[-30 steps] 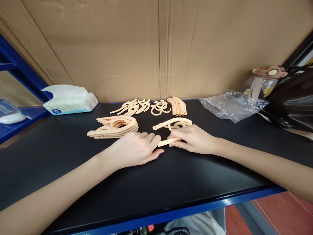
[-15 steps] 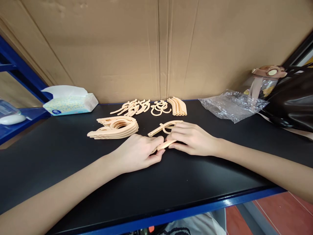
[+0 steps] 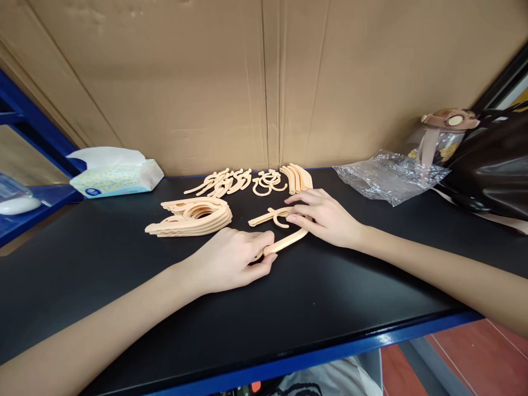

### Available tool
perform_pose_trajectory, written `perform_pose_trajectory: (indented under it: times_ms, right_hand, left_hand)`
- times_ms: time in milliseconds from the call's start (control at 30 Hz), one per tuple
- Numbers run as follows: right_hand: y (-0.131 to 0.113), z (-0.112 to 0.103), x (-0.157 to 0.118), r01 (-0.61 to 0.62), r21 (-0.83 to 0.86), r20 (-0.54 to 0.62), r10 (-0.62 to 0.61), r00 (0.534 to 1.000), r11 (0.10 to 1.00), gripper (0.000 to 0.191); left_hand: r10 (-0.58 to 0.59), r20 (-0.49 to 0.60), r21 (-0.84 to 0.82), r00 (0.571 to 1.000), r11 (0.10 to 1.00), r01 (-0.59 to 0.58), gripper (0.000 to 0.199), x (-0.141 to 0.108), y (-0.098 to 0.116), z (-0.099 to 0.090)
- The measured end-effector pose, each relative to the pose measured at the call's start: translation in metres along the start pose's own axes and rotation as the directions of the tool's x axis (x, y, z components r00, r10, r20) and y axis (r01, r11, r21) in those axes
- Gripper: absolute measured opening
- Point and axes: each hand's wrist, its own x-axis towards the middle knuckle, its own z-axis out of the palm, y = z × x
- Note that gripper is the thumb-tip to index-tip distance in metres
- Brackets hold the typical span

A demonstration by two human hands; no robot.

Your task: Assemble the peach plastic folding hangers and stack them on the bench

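Note:
A beige folding clothes hanger point(image 3: 287, 241) lies bent on the black tabletop, its two arms and hook pointing left. My left hand point(image 3: 235, 258) pinches the tip of its near arm between thumb and fingers. Over the hanger's bend, my right hand point(image 3: 325, 217) has its fingers apart, the fingertips by the hook and far arm; part of the hanger is hidden under it. To the left sits a stack of similar folded hangers point(image 3: 206, 226). Behind are loose hanger hooks point(image 3: 270, 180), a bundle of curved arms point(image 3: 297, 179) and a pile of small curved pieces point(image 3: 220, 182).
A tissue pack point(image 3: 115, 179) stands at the back left. Crumpled clear plastic point(image 3: 379, 175), a drink bottle point(image 3: 447, 129) and a dark bag point(image 3: 490, 165) are at the right. Cardboard point(image 3: 185, 82) closes off the back. A blue edge point(image 3: 330, 363) borders the table's front.
My right hand has let go of the near arm and moved up and right over the hanger's bend, its fingers spreading. My left hand keeps its pinch in about the same place.

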Motion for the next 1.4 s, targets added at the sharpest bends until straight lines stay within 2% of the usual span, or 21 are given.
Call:
perform_pose_trajectory:
  times_ms: [167,267,367,500,733,833,967,1100,1267,1400]
  right_hand:
    - [0.001,0.002,0.0,-0.016,0.015,0.063,0.015,0.998,1.0,0.034]
    - [0.0,0.002,0.001,-0.024,0.015,0.057,0.023,0.998,1.0,0.034]
    - [-0.001,0.001,0.001,-0.043,0.02,0.04,0.042,0.998,0.999,0.035]
    - [-0.002,0.002,0.001,-0.076,0.017,-0.004,0.077,0.997,0.997,0.035]
    - [-0.001,0.001,-0.001,-0.114,0.007,-0.048,0.114,0.992,0.993,0.035]
    - [-0.001,0.002,-0.001,-0.115,0.005,-0.049,0.115,0.992,0.993,0.036]
    - [0.0,0.003,-0.001,-0.119,-0.007,-0.044,0.119,0.992,0.993,0.037]
    - [0.0,0.003,-0.001,-0.111,-0.013,-0.057,0.11,0.992,0.994,0.036]
    - [-0.002,0.003,-0.001,-0.104,-0.014,-0.067,0.103,0.992,0.994,0.033]
    - [-0.002,0.003,-0.001,-0.099,-0.014,-0.062,0.098,0.993,0.995,0.032]
  left_hand:
    - [0.026,0.022,-0.014,0.999,1.0,-0.026,0.02,0.0,0.0,0.0]
    - [0.095,0.041,-0.048,0.995,0.995,-0.093,0.002,0.0,0.002,-0.005]
    - [0.179,0.056,-0.065,0.982,0.982,-0.175,0.023,0.001,0.005,-0.01]
    - [0.224,0.04,0.013,0.974,0.974,-0.225,0.022,0.002,0.006,-0.011]
    - [0.237,-0.114,0.121,0.965,0.967,-0.223,0.026,0.005,-0.004,-0.002]
    - [0.198,-0.159,0.17,0.967,0.971,-0.17,0.03,0.004,-0.007,0.001]
    - [0.152,-0.121,0.186,0.981,0.974,-0.128,0.035,0.003,-0.011,0.003]
    - [0.14,-0.047,0.208,0.989,0.97,-0.127,0.059,0.002,-0.013,0.004]
    - [0.161,-0.053,0.219,0.986,0.965,-0.146,0.038,0.005,-0.014,0.006]
    - [0.171,-0.03,0.142,0.985,0.976,-0.165,0.035,0.006,-0.01,0.003]
